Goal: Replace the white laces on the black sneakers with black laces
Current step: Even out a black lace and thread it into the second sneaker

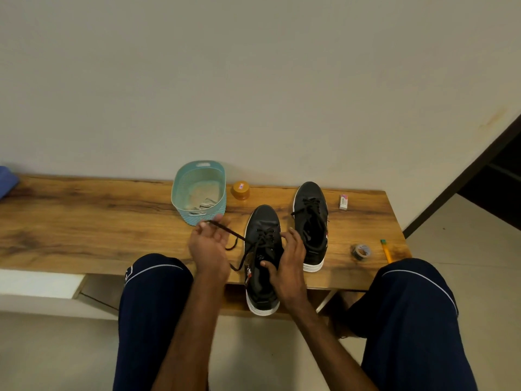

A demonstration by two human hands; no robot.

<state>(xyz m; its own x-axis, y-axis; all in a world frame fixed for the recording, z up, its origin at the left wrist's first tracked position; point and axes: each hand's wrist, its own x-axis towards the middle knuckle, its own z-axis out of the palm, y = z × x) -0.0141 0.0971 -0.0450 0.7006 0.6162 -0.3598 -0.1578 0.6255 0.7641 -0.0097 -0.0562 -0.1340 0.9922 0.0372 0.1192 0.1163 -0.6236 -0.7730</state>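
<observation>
Your left hand (208, 246) pinches the black lace (228, 231), a thin woven cord, between thumb and curled fingers and holds it in a straight slanting line out to the left of the near sneaker (260, 286). A loose end of the cord curls just left of that shoe's eyelets. Your right hand (290, 261) grips the near sneaker at its collar, with the thumb laid over the tongue and the fingers wrapped down its right side.

The near sneaker is smooth matte black with a ribbed white sole; its heel juts past the front edge of the wood-grain bench (98, 221). Just right of it and a little farther back stands the far sneaker (311, 221), of the same make and laced in black.

Back and left of the near sneaker sits an oval teal basket (180, 204) with perforated walls, pale laces (204, 207) lying inside. Directly behind the near sneaker is a round amber jar lid (240, 190). Farther right of it lie a small rectangular eraser (343, 202), a grey tape roll (361, 252) and a yellow pencil (386, 251).
</observation>
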